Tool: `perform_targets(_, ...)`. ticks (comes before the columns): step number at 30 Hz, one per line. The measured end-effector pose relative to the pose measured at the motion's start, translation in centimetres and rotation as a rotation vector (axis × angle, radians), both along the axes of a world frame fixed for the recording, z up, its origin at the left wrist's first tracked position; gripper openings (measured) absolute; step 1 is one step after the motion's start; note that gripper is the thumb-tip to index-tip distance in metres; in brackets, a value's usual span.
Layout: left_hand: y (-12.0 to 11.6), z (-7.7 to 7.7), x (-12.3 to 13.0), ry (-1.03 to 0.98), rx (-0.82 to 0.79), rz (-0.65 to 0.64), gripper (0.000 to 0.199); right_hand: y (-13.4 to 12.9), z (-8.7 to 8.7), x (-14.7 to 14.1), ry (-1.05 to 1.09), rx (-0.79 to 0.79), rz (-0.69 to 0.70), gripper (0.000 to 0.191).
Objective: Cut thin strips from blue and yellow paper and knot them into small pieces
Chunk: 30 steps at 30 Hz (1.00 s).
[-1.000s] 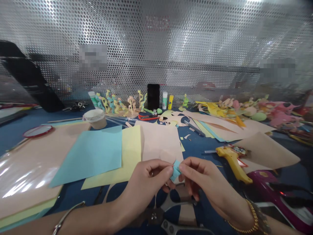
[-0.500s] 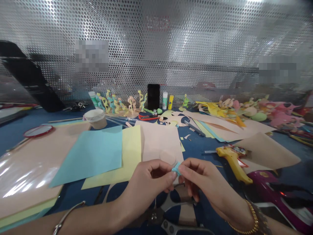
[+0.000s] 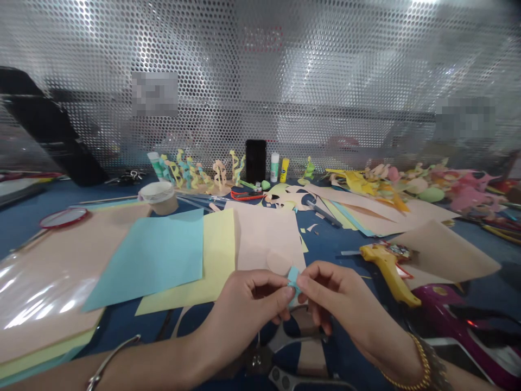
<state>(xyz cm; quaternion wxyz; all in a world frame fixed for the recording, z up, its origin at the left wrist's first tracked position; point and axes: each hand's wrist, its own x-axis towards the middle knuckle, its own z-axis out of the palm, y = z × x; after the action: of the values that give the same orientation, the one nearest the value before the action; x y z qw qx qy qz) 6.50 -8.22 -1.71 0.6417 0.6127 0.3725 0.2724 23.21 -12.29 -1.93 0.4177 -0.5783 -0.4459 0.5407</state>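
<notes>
Lay across a dark blue bench (image 3: 24,233): a pale blue paper sheet (image 3: 146,260) left of centre, a pale yellow one (image 3: 217,260) just beside it. Brought together near the middle, left hand (image 3: 248,307) and right hand (image 3: 337,298) clamped on a small folded light-blue paper scrap (image 3: 293,283), above steel scissors (image 3: 285,339). Called for a tight fingertip pinch at that size. Seen at the far side: white glue stick (image 3: 274,166), label unreadable.

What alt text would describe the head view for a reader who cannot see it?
The left hand and right hand pinch a small piece of light blue paper over a blue craft table. Scissors lie beneath them, among pastel paper sheets, a yellow glue gun and paper cutouts, before a perforated metal wall.
</notes>
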Motion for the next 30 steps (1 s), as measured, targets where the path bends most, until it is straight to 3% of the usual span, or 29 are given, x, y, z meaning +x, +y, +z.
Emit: perform_targets(30, 0.19, 0.57, 0.13, -0.014, -0.011, 0.059, 0.017, -0.35, 0.43, 0.01, -0.058, 0.039, 0.043, 0.023)
